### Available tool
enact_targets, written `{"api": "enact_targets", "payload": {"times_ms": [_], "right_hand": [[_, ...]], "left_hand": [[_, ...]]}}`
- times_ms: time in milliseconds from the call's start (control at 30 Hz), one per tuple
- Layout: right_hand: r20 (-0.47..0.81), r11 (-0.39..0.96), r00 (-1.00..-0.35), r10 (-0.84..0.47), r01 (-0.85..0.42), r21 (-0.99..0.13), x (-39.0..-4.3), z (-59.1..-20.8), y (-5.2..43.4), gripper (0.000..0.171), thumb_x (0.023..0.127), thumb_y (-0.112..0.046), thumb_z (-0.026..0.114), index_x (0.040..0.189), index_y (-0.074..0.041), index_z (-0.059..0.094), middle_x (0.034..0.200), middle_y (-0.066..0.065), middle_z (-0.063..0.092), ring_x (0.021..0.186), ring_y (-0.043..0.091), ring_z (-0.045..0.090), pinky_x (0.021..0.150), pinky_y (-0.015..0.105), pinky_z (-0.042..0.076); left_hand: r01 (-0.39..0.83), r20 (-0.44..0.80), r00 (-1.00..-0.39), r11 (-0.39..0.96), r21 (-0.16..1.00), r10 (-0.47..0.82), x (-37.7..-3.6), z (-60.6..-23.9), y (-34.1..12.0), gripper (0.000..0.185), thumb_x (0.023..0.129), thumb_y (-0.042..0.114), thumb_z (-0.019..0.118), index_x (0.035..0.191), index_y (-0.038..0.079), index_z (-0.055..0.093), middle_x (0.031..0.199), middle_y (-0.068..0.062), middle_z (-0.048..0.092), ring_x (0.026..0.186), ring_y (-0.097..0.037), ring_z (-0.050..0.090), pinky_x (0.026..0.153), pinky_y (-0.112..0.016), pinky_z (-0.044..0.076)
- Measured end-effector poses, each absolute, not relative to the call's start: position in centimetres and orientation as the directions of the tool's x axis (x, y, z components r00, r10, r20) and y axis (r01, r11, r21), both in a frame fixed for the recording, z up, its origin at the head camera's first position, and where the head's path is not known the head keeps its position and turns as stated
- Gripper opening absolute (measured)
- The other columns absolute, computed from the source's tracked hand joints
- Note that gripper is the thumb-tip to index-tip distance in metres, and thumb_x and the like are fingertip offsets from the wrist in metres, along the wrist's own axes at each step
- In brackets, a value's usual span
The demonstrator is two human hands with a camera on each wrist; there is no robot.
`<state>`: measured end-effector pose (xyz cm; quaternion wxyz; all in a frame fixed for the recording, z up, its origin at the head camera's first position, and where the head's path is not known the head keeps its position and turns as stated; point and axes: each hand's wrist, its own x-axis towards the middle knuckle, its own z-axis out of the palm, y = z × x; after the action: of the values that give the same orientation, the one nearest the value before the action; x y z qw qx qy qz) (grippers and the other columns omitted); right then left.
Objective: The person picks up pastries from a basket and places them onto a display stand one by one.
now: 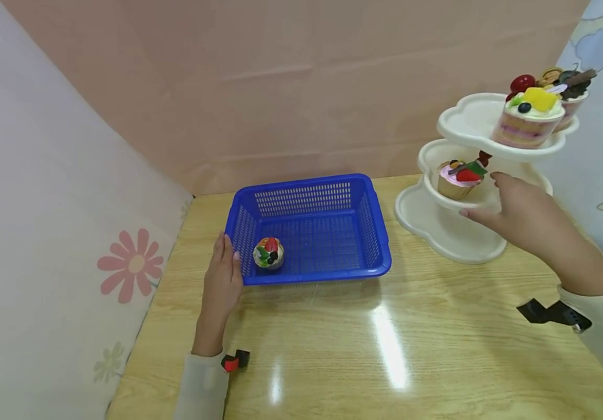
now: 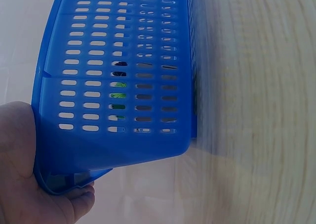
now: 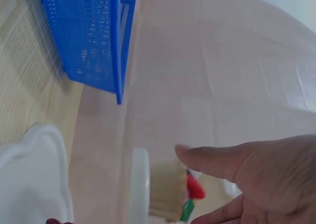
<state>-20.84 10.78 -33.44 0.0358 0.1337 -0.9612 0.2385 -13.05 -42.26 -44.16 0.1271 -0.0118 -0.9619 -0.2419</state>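
Right hand is reaching, fingers apart, for the pink-frosted cupcake sitting on the middle tier of the white stand; left hand is gripping the blue basket. Probably needing a gentle pinch next.

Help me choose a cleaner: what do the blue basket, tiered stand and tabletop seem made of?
Blue basket: probably plastic, slightly shiny, with slots and rim that look moulded.
Tiered stand: smooth, pale; rounded scalloped edges suggest plastic, though ceramic is possible.
Tabletop: wood or printed laminate, glossy, judging by grain and bright reflections.
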Motion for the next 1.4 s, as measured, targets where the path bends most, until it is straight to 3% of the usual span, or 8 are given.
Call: {"api": "enact_targets", "payload": {"times_ms": [167,300,500,700,900,1100,1400], "right_hand": [[0.109,0.886,-0.954,-0.279,-0.299,-0.355,-19.3,-32.6,9.0,0.069,0.091,-0.042,0.075,0.132,0.009,0.052,0.105,0.027,0.066,0.090,0.043,0.061,0.075,0.060,0.049],[0.015,0.906,-0.945,-0.327,-0.317,-0.281,-18.7,-31.8,7.5,0.070,0.092,-0.045,0.073,0.130,0.011,0.055,0.092,0.021,0.068,0.079,0.036,0.063,0.070,0.054,0.051],[-0.028,0.859,-0.900,-0.434,-0.405,-0.314,-18.3,-31.1,4.0,0.068,0.097,-0.049,0.066,0.131,0.010,0.059,0.109,0.027,0.071,0.099,0.046,0.068,0.084,0.060,0.053],[0.073,0.753,-0.848,-0.525,-0.504,-0.423,-18.0,-31.7,-0.2,0.053,0.098,-0.045,0.066,0.130,-0.002,0.064,0.110,0.013,0.073,0.102,0.032,0.069,0.085,0.052,0.055],[0.065,0.692,-0.803,-0.592,-0.548,-0.469,-18.5,-32.9,-3.9,0.057,0.097,-0.042,0.068,0.134,0.001,0.062,0.118,0.015,0.072,0.103,0.029,0.070,0.086,0.048,0.056],[0.070,0.634,-0.767,-0.638,-0.575,-0.517,-19.4,-35.1,-7.0,0.055,0.095,-0.038,0.072,0.131,0.003,0.064,0.114,0.014,0.073,0.100,0.027,0.070,0.087,0.046,0.057],[0.041,0.603,-0.747,-0.663,-0.566,-0.563,-19.7,-36.7,-10.6,0.060,0.093,-0.037,0.074,0.136,0.003,0.060,0.121,0.016,0.071,0.106,0.028,0.070,0.090,0.045,0.057]], "left_hand": [[0.084,0.249,-0.968,0.879,0.469,-0.041,-13.1,-44.0,-42.3,0.059,0.113,0.031,0.025,0.157,-0.007,0.019,0.168,-0.019,0.010,0.154,-0.035,0.015,0.121,-0.055,0.021],[0.078,0.238,-0.970,0.877,0.473,-0.042,-13.1,-44.0,-42.3,0.059,0.112,0.031,0.025,0.157,-0.008,0.019,0.168,-0.020,0.010,0.154,-0.035,0.015,0.121,-0.055,0.021],[0.073,0.238,-0.970,0.873,0.481,-0.050,-13.2,-44.1,-42.1,0.059,0.112,0.031,0.025,0.157,-0.007,0.019,0.168,-0.020,0.011,0.154,-0.036,0.015,0.120,-0.056,0.021],[0.070,0.235,-0.970,0.873,0.483,-0.053,-13.3,-44.1,-42.2,0.059,0.112,0.031,0.026,0.157,-0.007,0.019,0.168,-0.019,0.011,0.154,-0.035,0.014,0.121,-0.055,0.021],[0.064,0.228,-0.972,0.878,0.475,-0.052,-13.3,-44.1,-42.2,0.058,0.112,0.029,0.027,0.157,-0.006,0.018,0.168,-0.019,0.010,0.154,-0.034,0.014,0.121,-0.054,0.021],[0.064,0.231,-0.972,0.880,0.470,-0.052,-13.3,-44.2,-42.2,0.058,0.112,0.029,0.026,0.157,-0.007,0.018,0.168,-0.020,0.011,0.154,-0.036,0.015,0.121,-0.054,0.021],[0.081,0.251,-0.967,0.874,0.479,-0.047,-13.4,-44.0,-42.1,0.058,0.112,0.028,0.028,0.156,-0.008,0.021,0.167,-0.022,0.013,0.153,-0.037,0.017,0.121,-0.055,0.022]]}}
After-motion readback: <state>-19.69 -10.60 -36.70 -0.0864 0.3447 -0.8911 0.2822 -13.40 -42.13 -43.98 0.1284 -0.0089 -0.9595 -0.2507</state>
